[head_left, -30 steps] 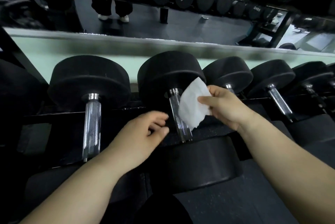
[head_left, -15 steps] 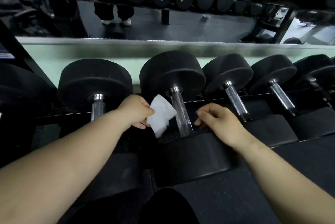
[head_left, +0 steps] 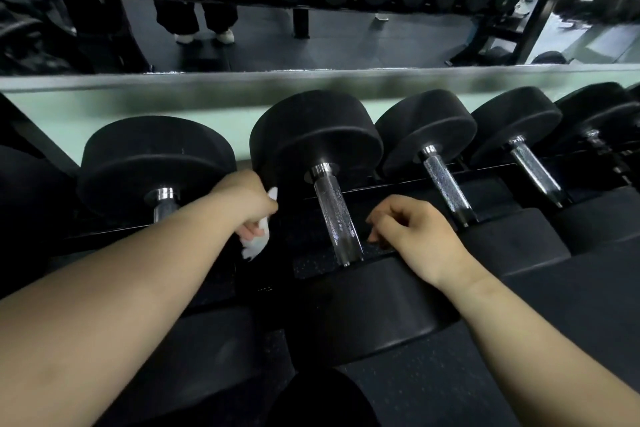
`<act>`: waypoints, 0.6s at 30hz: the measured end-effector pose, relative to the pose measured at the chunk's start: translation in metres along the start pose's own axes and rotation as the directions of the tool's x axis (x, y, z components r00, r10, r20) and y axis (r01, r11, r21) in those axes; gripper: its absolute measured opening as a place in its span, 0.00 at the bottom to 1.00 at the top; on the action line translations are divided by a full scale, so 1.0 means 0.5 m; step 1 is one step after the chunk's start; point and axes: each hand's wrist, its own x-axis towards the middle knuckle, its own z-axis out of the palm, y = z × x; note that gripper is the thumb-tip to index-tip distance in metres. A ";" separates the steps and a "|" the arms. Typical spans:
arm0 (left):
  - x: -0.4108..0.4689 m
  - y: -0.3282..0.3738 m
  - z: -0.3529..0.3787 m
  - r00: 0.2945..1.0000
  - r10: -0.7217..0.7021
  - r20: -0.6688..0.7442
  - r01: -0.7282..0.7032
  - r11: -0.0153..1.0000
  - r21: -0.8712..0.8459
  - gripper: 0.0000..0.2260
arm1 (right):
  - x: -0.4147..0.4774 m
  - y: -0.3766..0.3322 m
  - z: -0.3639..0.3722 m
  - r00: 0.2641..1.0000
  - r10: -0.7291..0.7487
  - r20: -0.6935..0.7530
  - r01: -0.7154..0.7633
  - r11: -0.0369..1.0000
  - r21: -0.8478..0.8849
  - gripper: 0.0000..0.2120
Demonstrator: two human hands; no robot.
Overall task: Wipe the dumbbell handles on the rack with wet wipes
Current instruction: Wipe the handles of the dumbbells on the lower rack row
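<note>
A row of black dumbbells with knurled chrome handles lies on the rack. My left hand [head_left: 247,203] grips a crumpled white wet wipe [head_left: 258,243] between the left dumbbell's handle [head_left: 164,207] and the middle handle [head_left: 336,219]. The wipe touches neither handle as far as I can see. My right hand [head_left: 412,234] rests with loosely curled fingers on the near black head [head_left: 374,305] of the middle dumbbell, just right of its handle, holding nothing.
More dumbbells with chrome handles [head_left: 448,187] [head_left: 535,168] continue to the right. A mirror [head_left: 346,32] behind the rack reflects the weights and a person's legs. A pale green ledge [head_left: 138,104] runs under the mirror. Black rubber floor lies below.
The wipe passed from my right hand to my left. My left hand carried it leftward past the middle handle and bunched it up. My right hand dropped onto the dumbbell head.
</note>
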 end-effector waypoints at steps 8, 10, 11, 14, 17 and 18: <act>0.025 0.031 0.065 0.972 0.233 -0.004 -0.205 0.845 -0.494 0.08 | -0.001 0.003 -0.001 1.000 -0.016 -0.019 0.016 1.000 0.018 0.11; 0.033 0.041 0.073 0.970 0.237 -0.048 -0.225 0.812 -0.538 0.03 | 0.000 0.003 -0.001 1.000 -0.018 -0.022 0.019 1.000 0.018 0.11; 0.036 0.041 0.075 0.969 0.237 -0.065 -0.233 0.804 -0.547 0.03 | 0.000 0.003 -0.001 0.999 -0.021 -0.024 0.021 1.000 0.018 0.11; 0.028 0.031 0.086 0.956 0.286 0.058 -0.227 0.855 -0.466 0.10 | 0.000 0.004 -0.001 0.999 -0.021 -0.029 0.022 1.000 0.015 0.11; 0.010 0.026 0.101 0.912 0.328 0.246 -0.223 0.900 -0.374 0.11 | 0.001 0.002 -0.001 0.999 -0.020 -0.030 0.020 1.000 0.001 0.11; 0.013 0.025 0.101 0.917 0.336 0.216 -0.234 0.889 -0.393 0.09 | 0.001 0.002 0.000 0.999 -0.020 -0.033 0.020 1.000 0.002 0.11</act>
